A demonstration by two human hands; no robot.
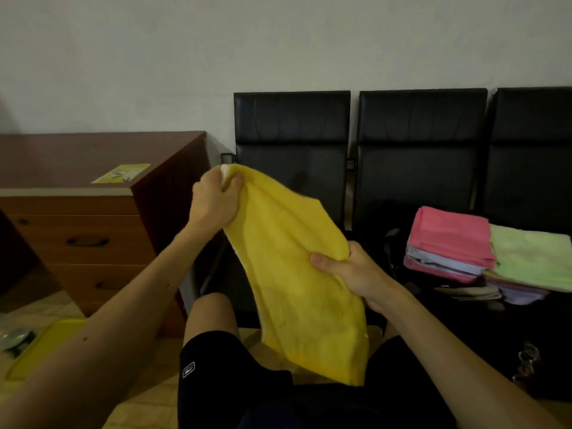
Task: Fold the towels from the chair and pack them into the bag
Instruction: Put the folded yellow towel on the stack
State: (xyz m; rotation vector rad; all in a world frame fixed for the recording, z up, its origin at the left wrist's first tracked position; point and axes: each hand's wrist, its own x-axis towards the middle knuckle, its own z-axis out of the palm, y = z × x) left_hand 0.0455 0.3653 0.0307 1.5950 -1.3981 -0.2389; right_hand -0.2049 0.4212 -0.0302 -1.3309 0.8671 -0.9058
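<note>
A yellow towel [297, 274] hangs in the air in front of me, over my knees. My left hand [215, 201] grips its top corner, raised high. My right hand [349, 267] pinches the towel's right edge lower down, thumb on the front. On the black chair seat to the right lies a stack of folded towels, pink [448, 233] on top at the left and light green [532, 258] on top at the right. A dark bag [399, 252] seems to lie behind and under the stack, hard to make out.
A row of black chairs [294, 134] stands against the wall. A brown wooden drawer cabinet [93, 230] stands at the left with a yellow leaflet [122, 173] on top. A yellow-green tray [43, 345] lies on the floor at lower left. Keys [526, 360] lie at lower right.
</note>
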